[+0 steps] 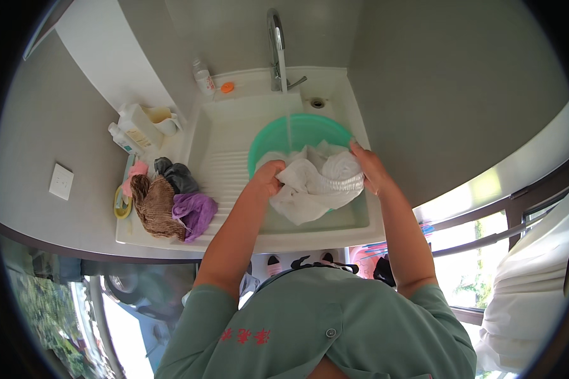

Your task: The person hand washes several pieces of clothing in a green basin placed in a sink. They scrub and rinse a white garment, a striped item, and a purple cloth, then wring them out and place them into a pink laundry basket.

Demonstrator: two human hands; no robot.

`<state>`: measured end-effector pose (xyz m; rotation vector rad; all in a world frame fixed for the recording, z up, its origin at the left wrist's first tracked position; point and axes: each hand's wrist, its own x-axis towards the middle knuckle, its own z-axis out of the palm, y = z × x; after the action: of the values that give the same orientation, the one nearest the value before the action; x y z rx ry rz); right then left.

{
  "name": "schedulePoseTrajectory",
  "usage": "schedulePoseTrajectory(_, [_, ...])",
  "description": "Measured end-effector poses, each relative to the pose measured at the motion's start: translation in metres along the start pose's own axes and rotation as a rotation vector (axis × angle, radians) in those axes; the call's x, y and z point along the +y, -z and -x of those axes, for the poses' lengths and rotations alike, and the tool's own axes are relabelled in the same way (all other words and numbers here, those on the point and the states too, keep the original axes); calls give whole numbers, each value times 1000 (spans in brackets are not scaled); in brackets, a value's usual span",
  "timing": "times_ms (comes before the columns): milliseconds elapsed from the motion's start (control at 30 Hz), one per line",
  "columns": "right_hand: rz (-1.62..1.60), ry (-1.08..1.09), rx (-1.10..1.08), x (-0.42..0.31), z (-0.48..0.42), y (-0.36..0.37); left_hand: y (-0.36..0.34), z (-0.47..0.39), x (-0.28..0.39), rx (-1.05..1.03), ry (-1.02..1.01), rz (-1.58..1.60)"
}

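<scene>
A wet-looking white cloth (308,189) with a gathered, elastic-like band is stretched between my two hands over a green plastic basin (275,130). My left hand (269,177) grips its left side, the thumb lying on top. At the right, my right hand (371,168) holds the cloth's edge close to the basin's rim. Water runs from the chrome faucet (276,33) into the basin behind the cloth. The basin stands in a white laundry sink (218,121) with a ribbed washboard slope (223,175) on its left. The fingers beneath the cloth are hidden.
Brown (156,208), purple (197,213) and dark grey cloths (175,176) lie piled on the sink's left ledge. Behind them stand white bottles (140,125) and a jug (163,121). A clear bottle (203,78) and an orange cap (227,87) sit at the back rim. Walls flank the sink.
</scene>
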<state>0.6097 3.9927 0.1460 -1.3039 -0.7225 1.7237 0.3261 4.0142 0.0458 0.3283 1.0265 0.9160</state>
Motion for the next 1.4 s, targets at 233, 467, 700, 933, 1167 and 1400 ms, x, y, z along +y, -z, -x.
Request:
schedulePoseTrajectory(233, [321, 681, -33, -79, 30, -31, -39, 62, 129, -242, -596, 12])
schedulePoseTrajectory(467, [903, 342, 3, -53, -42, 25, -5, 66, 108, 202, -532, -91])
schedulePoseTrajectory(700, [1696, 289, 375, 29, -63, -14, 42, 39, 7, 504, -1028, -1141])
schedulePoseTrajectory(933, [1597, 205, 160, 73, -63, -49, -28, 46, 4, 315, -466, -1697])
schedulePoseTrajectory(1167, [1781, 225, 120, 74, -66, -50, -19, -11, -7, 296, -145, -1995])
schedulePoseTrajectory(1400, [1804, 246, 40, 82, -98, -37, 1, -47, -24, 199, -274, -1890])
